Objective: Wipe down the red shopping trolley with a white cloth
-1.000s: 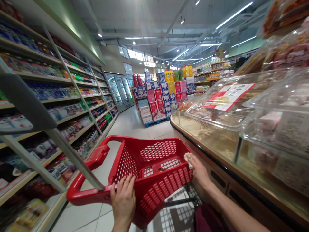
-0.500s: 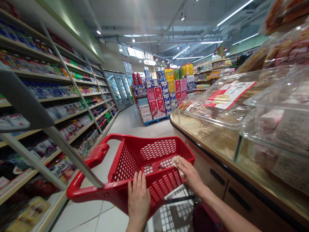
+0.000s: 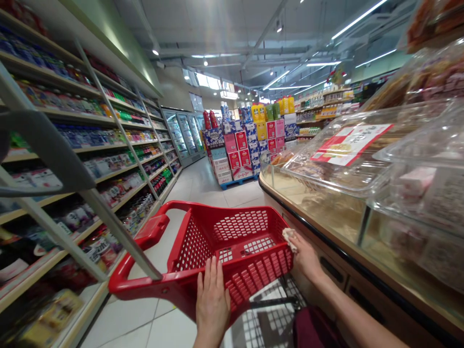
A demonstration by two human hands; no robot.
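Observation:
A red plastic shopping cart (image 3: 239, 255) with a perforated basket stands in front of me. My left hand (image 3: 213, 297) lies flat against its near side, fingers stretched up to the rim. At the basket's right front corner, my right hand (image 3: 304, 255) presses a crumpled whitish cloth (image 3: 290, 239) to the rim, the fingers closed round it. The cart's grey handle (image 3: 43, 150) rises on slanted metal bars at the left. Nothing lies in the part of the basket that I can see.
Shelves (image 3: 119, 140) of drinks line the left. On the right, a display counter (image 3: 326, 212) holds clear plastic food packs (image 3: 348, 145). Stacked boxes (image 3: 239, 150) stand on a blue pallet (image 3: 241, 182) ahead, with glass-door fridges (image 3: 184, 133) behind. Tiled floor (image 3: 137, 314) shows below.
My right hand has moved the cloth rightward along the near rim to the cart's front corner. The left hand stays on the side; the whole view has shifted slightly.

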